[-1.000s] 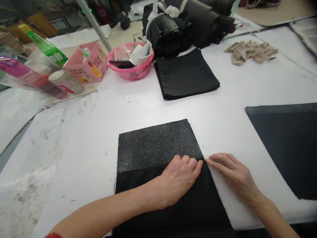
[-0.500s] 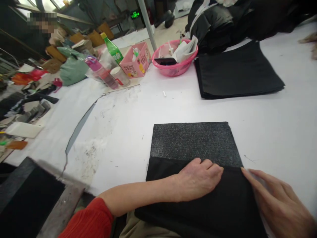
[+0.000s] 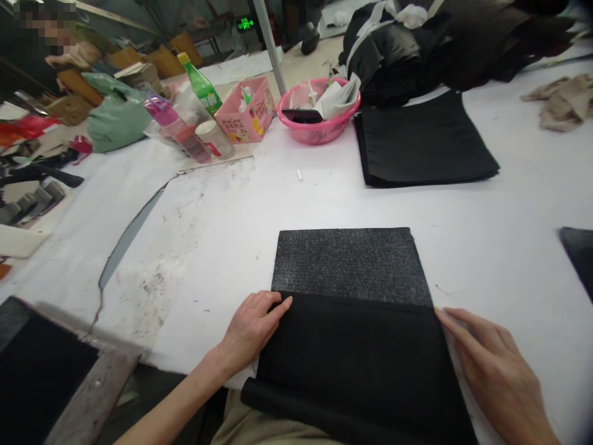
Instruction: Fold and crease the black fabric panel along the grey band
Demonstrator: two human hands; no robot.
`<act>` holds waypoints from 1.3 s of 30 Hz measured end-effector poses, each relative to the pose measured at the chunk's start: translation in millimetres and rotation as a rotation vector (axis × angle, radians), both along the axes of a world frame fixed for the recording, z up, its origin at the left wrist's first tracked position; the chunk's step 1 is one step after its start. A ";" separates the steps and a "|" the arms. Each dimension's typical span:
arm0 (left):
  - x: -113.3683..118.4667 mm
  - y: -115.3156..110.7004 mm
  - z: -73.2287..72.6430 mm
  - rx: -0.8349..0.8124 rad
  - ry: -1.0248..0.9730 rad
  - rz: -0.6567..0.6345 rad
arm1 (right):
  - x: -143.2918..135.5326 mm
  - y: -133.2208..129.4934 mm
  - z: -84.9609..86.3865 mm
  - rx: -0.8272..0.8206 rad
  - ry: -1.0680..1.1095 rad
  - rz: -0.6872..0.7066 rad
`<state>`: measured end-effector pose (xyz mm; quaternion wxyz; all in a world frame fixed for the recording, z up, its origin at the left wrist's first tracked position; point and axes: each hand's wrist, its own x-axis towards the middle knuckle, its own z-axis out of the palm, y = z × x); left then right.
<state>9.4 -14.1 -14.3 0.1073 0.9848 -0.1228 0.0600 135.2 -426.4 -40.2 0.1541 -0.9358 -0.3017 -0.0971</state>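
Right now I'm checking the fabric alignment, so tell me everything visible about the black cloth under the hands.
The black cloth is smooth, matte fabric lying flat over the near part of a grey speckled pad, its near end rolled over the table edge. The left hand touches its upper left corner, the right hand its right edge.

I see a wide white counter (image 3: pixel 324 198), a slanted metal pole (image 3: pixel 271 43) behind it, and a green lit sign (image 3: pixel 245 25) glowing in the dim workshop.
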 end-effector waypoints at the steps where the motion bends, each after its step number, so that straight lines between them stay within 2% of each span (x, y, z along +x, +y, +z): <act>1: -1.1 1.8 2.8 -0.032 -0.003 0.018 | 1.3 3.5 4.4 0.038 -0.023 -0.032; 3: -0.2 0.8 8.5 -0.098 -0.005 0.037 | 5.0 14.3 14.7 0.108 -0.049 -0.065; 5: 4.7 -4.7 12.6 -0.151 0.009 0.035 | 9.9 28.5 23.1 0.125 -0.026 -0.008; 8: 17.2 -16.3 15.3 -0.186 0.034 0.000 | 18.3 47.9 26.0 0.033 0.054 0.139; 10: 26.6 -23.4 16.1 -0.198 0.046 -0.038 | 24.2 55.2 22.9 -0.027 0.076 0.183; 13: 40.2 -31.9 18.9 -0.229 0.063 -0.088 | 32.4 57.9 20.1 -0.095 0.117 0.237; 16: 54.8 -42.3 24.2 -0.243 0.107 -0.149 | 37.5 56.2 26.7 -0.121 0.182 0.309; 23: 94.4 -89.8 28.7 -0.216 0.145 -0.354 | 41.2 53.0 57.4 0.082 0.165 0.459; 26: 102.3 -97.9 27.1 -0.258 0.201 -0.415 | 41.7 50.1 61.9 0.086 0.144 0.488; 28: 100.0 -88.4 27.4 -0.299 0.256 -0.395 | 41.6 44.9 60.4 0.070 0.122 0.470; 30: 90.9 -67.4 29.4 -0.312 0.306 -0.319 | 41.6 36.7 55.7 0.046 0.106 0.437; 35: 50.5 0.7 39.6 -0.335 0.388 -0.102 | 42.4 15.4 39.7 0.027 0.170 0.364; 39: 22.3 27.6 48.8 -0.478 0.428 0.099 | 40.6 11.7 32.4 0.062 0.223 0.237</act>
